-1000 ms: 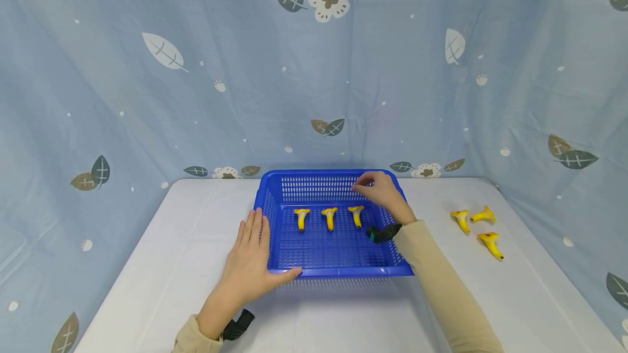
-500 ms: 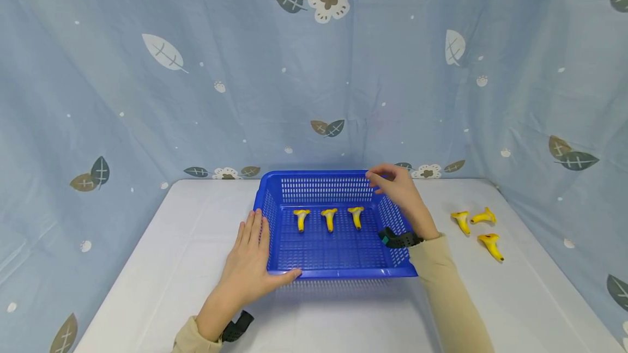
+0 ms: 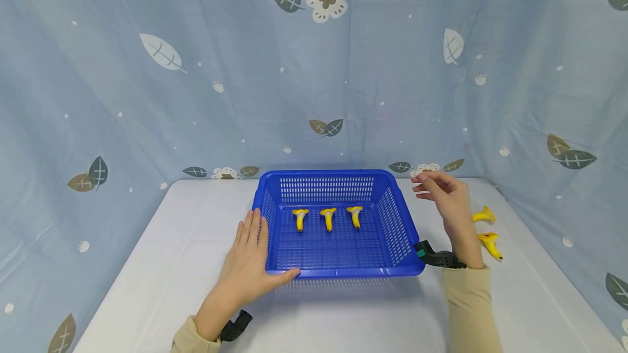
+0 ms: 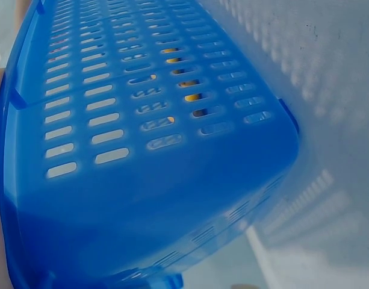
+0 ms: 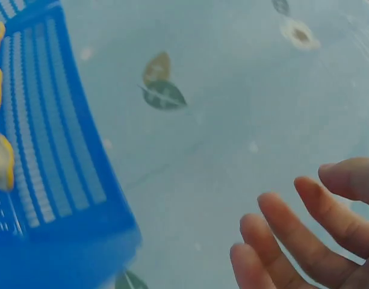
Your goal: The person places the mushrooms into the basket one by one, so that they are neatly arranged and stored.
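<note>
A blue plastic basket (image 3: 338, 273) with slotted walls stands mid-table. Inside it, three yellow mushrooms with pale undersides, such as the middle mushroom (image 3: 328, 219), lie in a row on the floor. My left hand (image 3: 247, 257) rests on the basket's near left corner, fingers straight along the left rim and thumb on the front rim. Through the slots of the basket wall (image 4: 154, 180), bits of yellow show in the left wrist view. My right hand (image 3: 448, 195) is in the air right of the basket, fingers loosely bent, holding nothing; the right wrist view shows its fingers (image 5: 310, 241) apart.
Two more yellow mushrooms, the upper mushroom (image 3: 484, 214) and the lower mushroom (image 3: 490, 245), lie on the white table (image 3: 147, 266) just right of my right wrist. A patterned blue curtain (image 3: 314, 80) hangs behind the table and along both sides.
My right hand has moved right, from over the basket to the space beside it, and now hides one of the loose mushrooms. My left hand has stayed on the basket.
</note>
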Demonstrator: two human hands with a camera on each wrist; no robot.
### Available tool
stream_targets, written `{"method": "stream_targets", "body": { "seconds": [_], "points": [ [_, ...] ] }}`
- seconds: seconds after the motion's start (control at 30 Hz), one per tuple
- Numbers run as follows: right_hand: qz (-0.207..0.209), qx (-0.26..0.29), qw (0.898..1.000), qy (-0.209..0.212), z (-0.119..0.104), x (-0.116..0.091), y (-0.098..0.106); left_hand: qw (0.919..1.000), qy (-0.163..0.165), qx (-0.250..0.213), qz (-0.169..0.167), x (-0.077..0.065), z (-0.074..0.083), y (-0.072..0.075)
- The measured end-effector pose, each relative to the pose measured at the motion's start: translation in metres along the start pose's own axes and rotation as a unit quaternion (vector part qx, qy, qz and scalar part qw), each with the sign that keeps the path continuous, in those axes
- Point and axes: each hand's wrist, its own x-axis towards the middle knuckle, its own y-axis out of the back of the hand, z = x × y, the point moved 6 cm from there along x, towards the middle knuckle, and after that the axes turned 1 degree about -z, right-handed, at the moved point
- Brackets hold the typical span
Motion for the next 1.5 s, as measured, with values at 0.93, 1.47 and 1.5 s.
{"method": "stream_targets", "body": {
  "seconds": [0.93,1.47,1.5],
  "points": [
    [0.202,-0.173,0.954,-0.137,0.121,-0.013,0.092,1.0000,0.000,-0.003,-0.001,0.003,0.001,0.002],
    [0.023,-0.353,0.912,-0.207,0.144,-0.011,0.082,0.9997,-0.008,0.000,0.021,0.001,0.001,0.001],
    [0.019,-0.356,0.910,-0.211,0.144,-0.012,0.082,0.9998,-0.008,0.000,0.020,0.001,0.001,0.001]
  ]
}}
